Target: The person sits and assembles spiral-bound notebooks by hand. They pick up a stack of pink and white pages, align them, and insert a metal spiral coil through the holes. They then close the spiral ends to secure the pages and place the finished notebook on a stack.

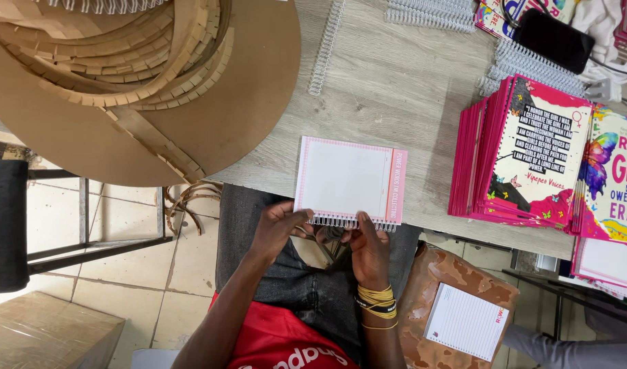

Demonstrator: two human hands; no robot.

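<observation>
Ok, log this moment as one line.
left hand: on notebook wire-spine edge | right hand: on spine | notebook: on table edge | pink stack: right

A pale grey wood-grain bench (395, 89) carries everything. At its near edge lies a white notebook block (350, 181) with a pink border and wire binding, overhanging slightly. To the left sits a large round brown cardboard sheet (245, 116) heaped with curled cardboard strips (122, 61). Loose white wire binding coils (326, 48) lie at the far side. On the right stands a stack of pink-covered notebooks (518, 154), with a black phone (554, 39) beyond it.
</observation>
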